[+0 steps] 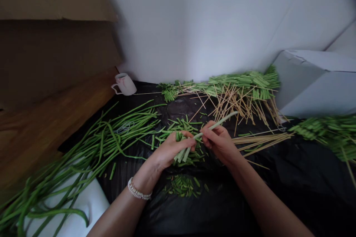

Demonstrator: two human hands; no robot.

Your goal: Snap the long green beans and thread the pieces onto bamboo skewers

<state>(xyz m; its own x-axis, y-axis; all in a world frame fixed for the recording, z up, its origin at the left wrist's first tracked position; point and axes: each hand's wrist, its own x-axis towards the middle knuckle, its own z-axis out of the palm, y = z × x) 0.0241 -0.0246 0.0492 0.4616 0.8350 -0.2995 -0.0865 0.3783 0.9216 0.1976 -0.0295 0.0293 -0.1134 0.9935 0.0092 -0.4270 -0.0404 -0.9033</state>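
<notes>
My left hand point(174, 146), a beaded bracelet on its wrist, is closed around several short cut pieces of long bean point(183, 154). Its thumb and fingers also meet the near end of a pale green long bean point(224, 119). My right hand point(218, 139) pinches that same bean, which slants up to the right past the fingers. Beneath both hands lies a heap of cut bean pieces point(191, 123). Closer to me is a small pile of short bean ends point(183, 186).
Whole long beans point(102, 140) spread across the left, partly over a white surface point(96, 192). Thin wooden skewers point(230, 103) and skewered bean rows point(244, 79) lie at the back. More skewers point(264, 139), green bundles point(330, 131), a mug point(125, 84) and a white box point(311, 85) surround the black sheet point(219, 207).
</notes>
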